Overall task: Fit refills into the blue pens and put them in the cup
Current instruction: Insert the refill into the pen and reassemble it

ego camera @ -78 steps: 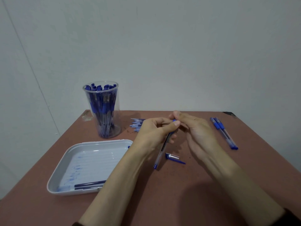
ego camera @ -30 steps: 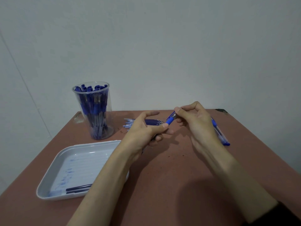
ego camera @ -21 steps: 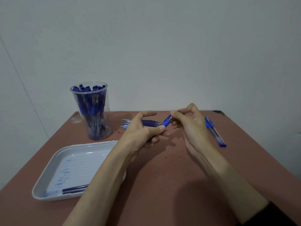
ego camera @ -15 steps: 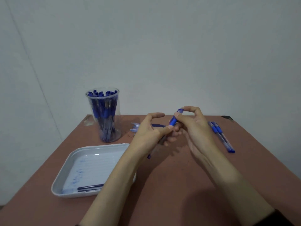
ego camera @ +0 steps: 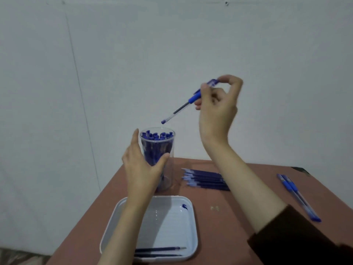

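1. A blue pen [ego camera: 188, 101] is pinched at its upper end between the thumb and curled forefinger of the right hand [ego camera: 217, 109], which is raised well above the table [ego camera: 229, 217]; the other fingers are folded loosely beneath
2. The pen is seen as a clear barrel with a dark refill inside, a bright blue grip sleeve near the fingers and a small blue plug at its free end; it is held tilted, with the free end pointing toward 8 o'clock
3. That free end is held just above the rim of the cup [ego camera: 170, 165], at about 1 o'clock of the cup's mouth, and apart from it
4. The cup is clear, upright and packed with blue pens standing on end; it is placed at 12 o'clock of the tray [ego camera: 193, 226]
5. The left hand [ego camera: 142, 169] is held spread wide at the cup's 9 o'clock side, fingers straight and upward, thumb stretched across the front wall; whether the cup is actually touched cannot be told
6. A pile of dark blue refills [ego camera: 205, 179] is laid flat at 3 o'clock of the cup
7. Two more pens [ego camera: 298, 196] are laid side by side near the table's 3 o'clock edge
8. Two loose refills [ego camera: 158, 250] are seen at the tray's 6 o'clock end, and a blue ink smear at its 1 o'clock corner
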The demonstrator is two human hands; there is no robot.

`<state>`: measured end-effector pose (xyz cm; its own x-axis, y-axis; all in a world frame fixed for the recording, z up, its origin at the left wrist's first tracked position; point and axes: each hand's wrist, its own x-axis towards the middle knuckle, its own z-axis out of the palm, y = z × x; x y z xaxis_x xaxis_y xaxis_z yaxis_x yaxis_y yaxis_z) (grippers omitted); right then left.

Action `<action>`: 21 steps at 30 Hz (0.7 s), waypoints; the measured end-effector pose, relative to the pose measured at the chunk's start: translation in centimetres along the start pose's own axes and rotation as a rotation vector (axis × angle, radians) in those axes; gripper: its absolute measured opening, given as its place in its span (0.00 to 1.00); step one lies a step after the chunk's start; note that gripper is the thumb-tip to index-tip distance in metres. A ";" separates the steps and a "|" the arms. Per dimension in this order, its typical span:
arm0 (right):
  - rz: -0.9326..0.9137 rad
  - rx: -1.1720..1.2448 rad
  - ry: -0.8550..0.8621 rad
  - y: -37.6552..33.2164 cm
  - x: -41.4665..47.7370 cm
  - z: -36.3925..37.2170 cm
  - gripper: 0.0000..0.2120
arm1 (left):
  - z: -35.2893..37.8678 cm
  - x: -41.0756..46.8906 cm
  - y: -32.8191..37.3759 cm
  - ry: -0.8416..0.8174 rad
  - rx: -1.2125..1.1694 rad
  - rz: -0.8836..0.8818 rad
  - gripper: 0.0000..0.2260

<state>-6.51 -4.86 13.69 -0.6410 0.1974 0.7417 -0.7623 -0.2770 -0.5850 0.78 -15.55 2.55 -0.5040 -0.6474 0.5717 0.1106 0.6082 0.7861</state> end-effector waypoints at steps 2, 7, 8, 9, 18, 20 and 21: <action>-0.098 -0.119 -0.134 1.0 -0.5 2.1 0.10 | 0.4 0.0 -0.5 -0.013 -0.003 -0.018 0.43; -0.087 -0.370 -0.551 4.0 -1.9 4.0 0.08 | 0.7 0.0 -0.9 -0.018 -0.057 -0.012 0.44; -0.078 -0.432 -0.612 4.5 -2.1 4.1 0.08 | 0.7 0.0 -0.9 -0.018 -0.067 -0.018 0.44; -0.070 -0.507 -0.667 4.8 -2.2 4.0 0.08 | 0.7 -0.1 -0.9 -0.019 -0.073 -0.024 0.44; 0.169 -0.693 -0.913 4.9 -1.1 3.8 0.12 | 0.7 -0.3 -0.8 -0.021 -0.081 -0.054 0.43; 0.134 -0.726 -0.932 4.6 -0.8 3.6 0.13 | 0.7 -0.3 -0.8 -0.015 -0.084 -0.057 0.42; 0.110 -0.743 -0.939 4.5 -0.8 3.4 0.14 | 0.7 -0.3 -0.8 -0.012 -0.078 -0.057 0.42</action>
<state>-9.11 -9.50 11.60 -0.6258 -0.6408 0.4446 -0.7709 0.4216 -0.4775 0.23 -15.52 1.62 -0.5216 -0.6739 0.5233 0.1480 0.5325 0.8334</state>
